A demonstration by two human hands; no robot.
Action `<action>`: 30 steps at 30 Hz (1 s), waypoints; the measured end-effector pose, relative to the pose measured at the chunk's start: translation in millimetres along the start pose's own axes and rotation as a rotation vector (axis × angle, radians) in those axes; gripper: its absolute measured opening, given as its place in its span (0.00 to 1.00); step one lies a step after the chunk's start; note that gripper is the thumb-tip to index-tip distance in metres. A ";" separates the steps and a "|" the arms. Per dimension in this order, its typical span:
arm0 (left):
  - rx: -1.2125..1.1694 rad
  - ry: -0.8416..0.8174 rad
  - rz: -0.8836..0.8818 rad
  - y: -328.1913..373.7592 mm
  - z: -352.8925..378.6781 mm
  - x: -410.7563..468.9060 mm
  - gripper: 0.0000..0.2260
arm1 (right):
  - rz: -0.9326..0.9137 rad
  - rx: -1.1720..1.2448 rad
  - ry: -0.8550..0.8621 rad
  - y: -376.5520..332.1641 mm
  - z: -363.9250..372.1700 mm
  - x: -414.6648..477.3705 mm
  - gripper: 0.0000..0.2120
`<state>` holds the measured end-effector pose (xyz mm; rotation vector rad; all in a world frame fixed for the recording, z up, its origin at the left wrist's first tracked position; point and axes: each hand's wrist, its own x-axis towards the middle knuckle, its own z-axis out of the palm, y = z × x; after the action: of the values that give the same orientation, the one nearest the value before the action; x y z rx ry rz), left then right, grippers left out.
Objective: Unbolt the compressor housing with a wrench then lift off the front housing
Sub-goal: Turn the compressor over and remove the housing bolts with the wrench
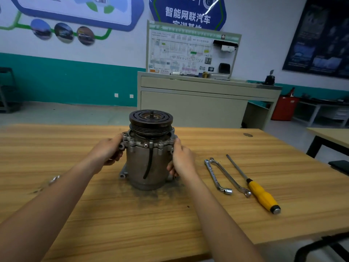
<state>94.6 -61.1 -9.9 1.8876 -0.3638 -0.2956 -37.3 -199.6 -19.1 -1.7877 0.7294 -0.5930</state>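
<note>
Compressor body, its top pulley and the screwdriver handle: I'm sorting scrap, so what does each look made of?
Compressor body: dull grey cast metal, probably aluminium; matte, grimy, with moulded lugs.
Pulley: dark metal, likely steel, black finish, machined grooves.
Screwdriver handle: glossy yellow plastic by its sheen, with a black band and a shiny metal end cap.

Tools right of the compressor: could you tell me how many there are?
3, side by side: a silver L-shaped socket wrench nearest the grey metal compressor, a silver double-ended ring spanner next, and a yellow-handled screwdriver farthest right.
</note>
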 end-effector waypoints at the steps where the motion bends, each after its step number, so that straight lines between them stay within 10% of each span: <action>1: 0.021 0.062 0.048 -1.8 0.5 1.4 0.17 | -0.007 0.006 0.010 1.0 1.3 0.0 0.24; 11: -0.547 -0.060 0.158 -28.2 25.1 13.4 0.18 | -0.078 -0.008 -0.074 14.7 -28.1 3.1 0.16; 17: -0.863 -0.057 0.146 -19.5 33.7 18.5 0.17 | -0.041 -0.523 0.302 61.3 -108.8 30.3 0.10; 22: -1.046 -0.100 0.114 -15.8 37.5 20.0 0.13 | 0.124 -1.096 0.180 88.6 -134.3 49.0 0.17; 30: -1.045 -0.030 0.121 -7.1 46.5 12.4 0.17 | -0.001 -1.086 0.199 88.0 -124.7 59.7 0.10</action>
<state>89.4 -103.8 -32.5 0.8334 -0.2603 -0.3413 -100.2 -344.9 -61.0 -2.7294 1.3457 -0.3843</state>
